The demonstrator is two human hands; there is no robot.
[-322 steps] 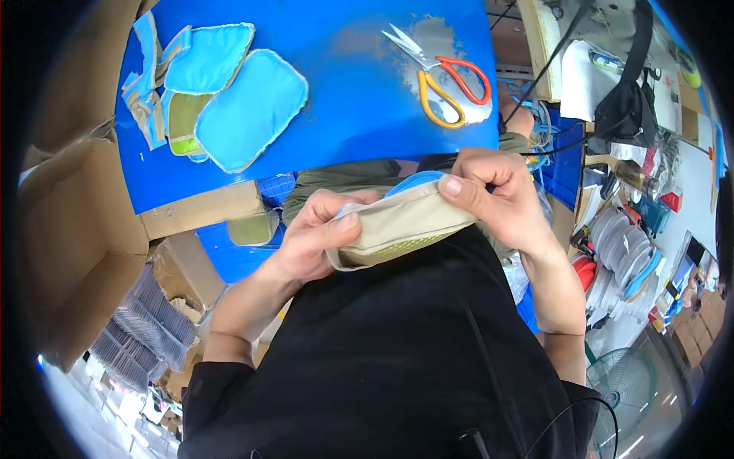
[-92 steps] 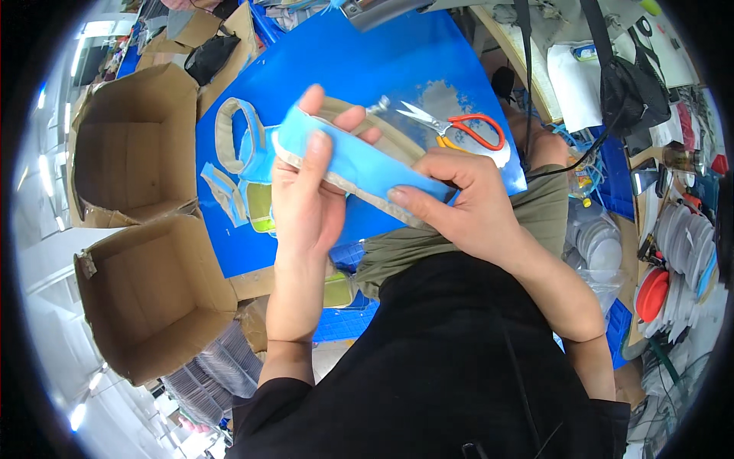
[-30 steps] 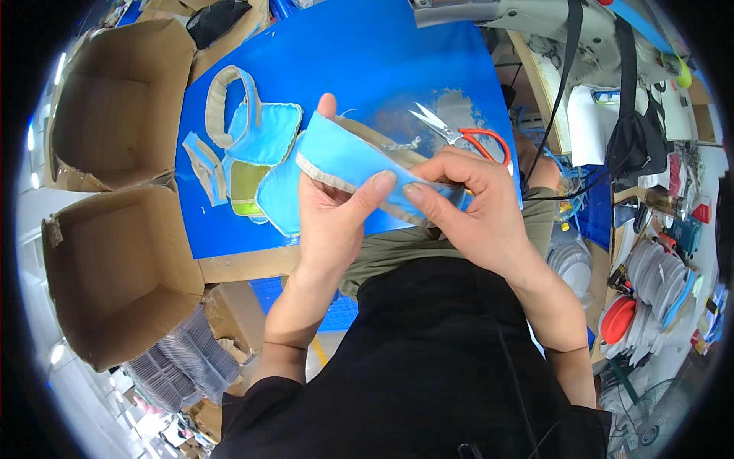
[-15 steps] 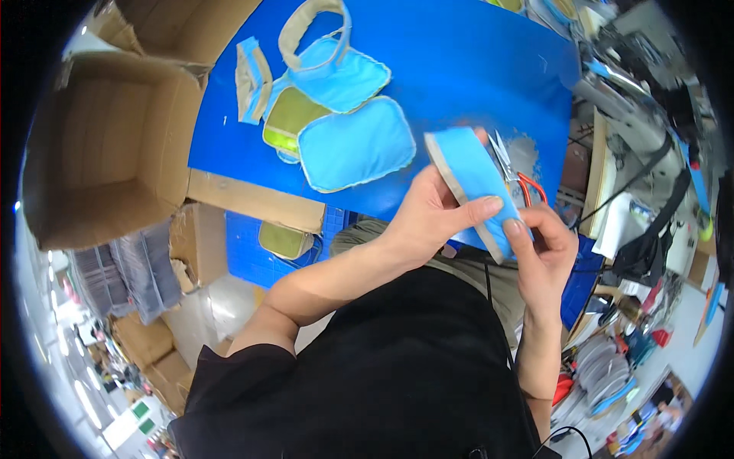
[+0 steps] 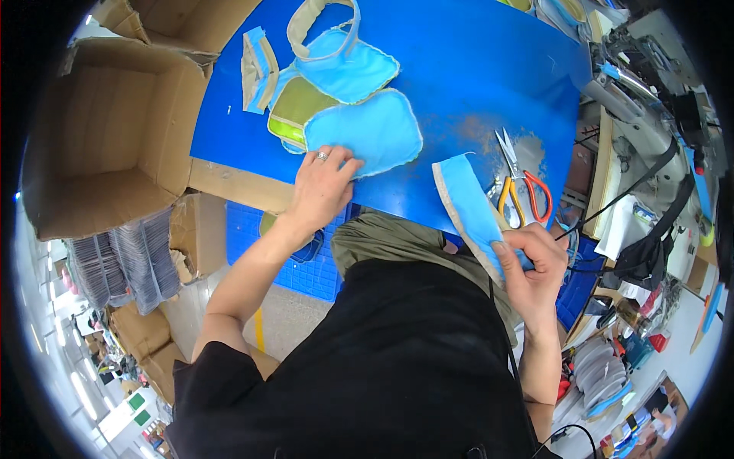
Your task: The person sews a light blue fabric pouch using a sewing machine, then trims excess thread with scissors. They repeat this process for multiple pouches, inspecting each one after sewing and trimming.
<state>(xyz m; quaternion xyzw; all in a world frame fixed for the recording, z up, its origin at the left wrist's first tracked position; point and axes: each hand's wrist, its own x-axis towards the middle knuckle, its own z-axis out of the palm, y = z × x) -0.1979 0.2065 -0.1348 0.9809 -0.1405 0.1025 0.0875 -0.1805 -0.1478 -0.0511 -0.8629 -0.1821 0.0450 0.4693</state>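
Observation:
My right hand (image 5: 535, 264) pinches the lower end of a light-blue fabric strip (image 5: 472, 203) with a beige edge. The strip slants up and left from my fingers, past the table's near edge. At the left, my left hand (image 5: 327, 183) has its bent fingers at the near edge of a rounded light-blue fabric panel (image 5: 375, 130); its thumb is mostly hidden. Under and behind that panel lie an olive-green piece (image 5: 300, 103) and another light-blue panel (image 5: 352, 73) with a beige-edged band (image 5: 300, 27) looped on it.
Scissors (image 5: 514, 167) with red and orange handles lie with blades parted on the blue table (image 5: 466, 69), beside dusty scraps. A folded blue-and-beige strip (image 5: 258, 70) lies far left. Open cardboard boxes (image 5: 115, 138) stand left, a sewing machine (image 5: 631, 107) right.
My left hand has let go of the strip and moved left to the light-blue panel. My right hand keeps the strip, now lower and clear of the scissors.

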